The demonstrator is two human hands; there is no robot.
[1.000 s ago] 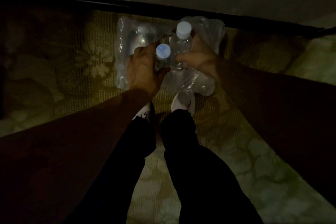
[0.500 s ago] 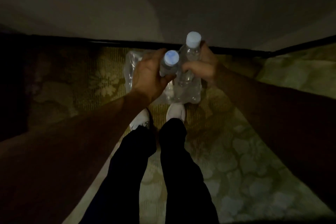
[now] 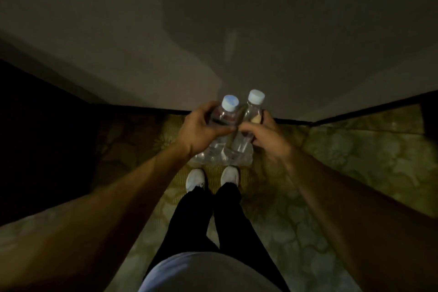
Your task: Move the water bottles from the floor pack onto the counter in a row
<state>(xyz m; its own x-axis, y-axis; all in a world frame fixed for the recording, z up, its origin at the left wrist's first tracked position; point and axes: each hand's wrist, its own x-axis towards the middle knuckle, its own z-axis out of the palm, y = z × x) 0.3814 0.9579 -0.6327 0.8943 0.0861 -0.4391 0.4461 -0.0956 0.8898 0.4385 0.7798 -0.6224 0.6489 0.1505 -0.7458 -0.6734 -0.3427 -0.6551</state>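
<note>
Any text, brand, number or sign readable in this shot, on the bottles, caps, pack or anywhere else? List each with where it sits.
None can be read.
Left hand bottle: clear wall, no label legible; cap plain.
Right hand bottle: a small tan patch near the neck, too dim and blurred to read; cap plain.
Floor pack: clear wrap, no print visible.
Carpet: floral pattern only.

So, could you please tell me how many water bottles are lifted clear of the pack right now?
2. One bottle is held in the left hand, the other bottle in the right hand, side by side. More may remain in the floor pack, mostly hidden below.
</note>
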